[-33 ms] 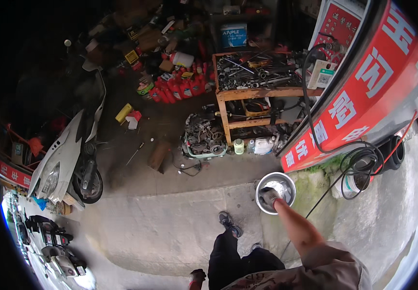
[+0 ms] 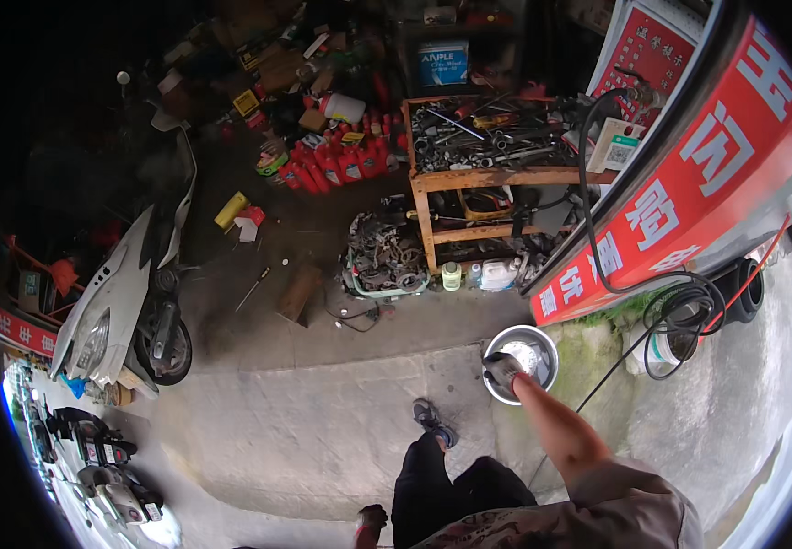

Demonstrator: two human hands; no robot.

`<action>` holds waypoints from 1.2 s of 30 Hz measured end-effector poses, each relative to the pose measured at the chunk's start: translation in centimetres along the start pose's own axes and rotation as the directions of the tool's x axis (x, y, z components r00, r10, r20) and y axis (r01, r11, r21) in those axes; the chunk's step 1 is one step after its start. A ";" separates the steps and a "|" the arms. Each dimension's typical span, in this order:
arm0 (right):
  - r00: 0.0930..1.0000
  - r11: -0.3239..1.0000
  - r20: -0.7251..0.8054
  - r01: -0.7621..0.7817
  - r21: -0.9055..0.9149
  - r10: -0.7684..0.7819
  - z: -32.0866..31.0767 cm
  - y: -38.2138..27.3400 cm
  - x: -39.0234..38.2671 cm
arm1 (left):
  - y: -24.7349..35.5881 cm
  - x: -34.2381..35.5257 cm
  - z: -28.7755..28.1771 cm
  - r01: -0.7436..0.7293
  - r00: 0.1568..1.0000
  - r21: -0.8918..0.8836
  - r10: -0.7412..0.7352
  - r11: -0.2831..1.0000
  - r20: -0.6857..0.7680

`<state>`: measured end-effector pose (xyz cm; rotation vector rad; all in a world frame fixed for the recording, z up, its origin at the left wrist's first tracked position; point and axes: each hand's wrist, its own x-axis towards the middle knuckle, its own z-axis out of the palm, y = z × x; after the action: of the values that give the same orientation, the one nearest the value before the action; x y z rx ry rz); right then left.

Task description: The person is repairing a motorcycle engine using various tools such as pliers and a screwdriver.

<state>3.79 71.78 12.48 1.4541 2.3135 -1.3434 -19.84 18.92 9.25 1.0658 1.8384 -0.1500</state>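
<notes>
Overlapping L side of metal basin [image 2: 542, 377], R hand [image 2: 503, 368] has unclear grip, can't tell if it's on the rim; basin sits on concrete [image 2: 323, 403] nr red sign [image 2: 611, 242], prob for one-arm reach; L hand [image 2: 373, 517] by leg [image 2: 419, 480], grip unreadable.

The basin [image 2: 551, 361] is silvery, the scooter [image 2: 114, 297] white, the bottles [image 2: 352, 166] red, the banner [image 2: 608, 252] red and white.
</notes>
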 end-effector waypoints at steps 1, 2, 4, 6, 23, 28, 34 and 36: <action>0.943 0.753 0.138 -0.327 0.571 0.304 0.4 -2.4 1.1 | 0.8 0.1 -2.1 -0.046 0.994 0.173 0.029 0.984 0.104; 0.910 0.705 0.225 -0.413 0.577 0.350 -0.2 -4.2 2.4 | 2.1 0.9 -4.8 0.181 0.983 -0.355 -0.182 0.917 0.031; 0.904 0.699 0.288 -0.427 0.574 0.315 -2.2 -6.9 5.1 | 5.2 3.0 -11.8 0.309 0.901 -0.846 -0.419 0.436 0.113; 0.896 0.644 0.262 -0.440 0.625 0.358 -4.8 -8.2 8.5 | 8.6 3.9 -17.4 0.057 0.884 -0.983 -0.467 0.173 -0.031; 0.780 -0.295 0.158 0.036 0.955 0.605 -22.2 1.3 40.9 | 27.3 16.7 -46.2 -0.179 0.741 -0.921 -0.568 0.347 -0.358; 0.760 -0.204 0.145 -0.018 0.979 0.633 -22.1 0.9 38.5 | 41.8 25.2 -62.0 -0.427 0.691 -0.564 -0.146 0.707 -0.707; 0.759 -0.085 0.105 -0.065 0.994 0.643 -22.5 -1.5 36.7 | 59.0 34.3 -73.6 -0.735 0.369 0.119 0.541 0.667 -0.755; 0.766 -0.028 0.078 -0.078 0.997 0.638 -22.7 -2.5 36.8 | 63.5 37.0 -75.4 -0.756 0.335 0.222 0.656 0.615 -0.676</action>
<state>-10.09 112.69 9.63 2.6020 0.3762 -2.7516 -30.67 118.87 40.67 1.9261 1.7490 1.0716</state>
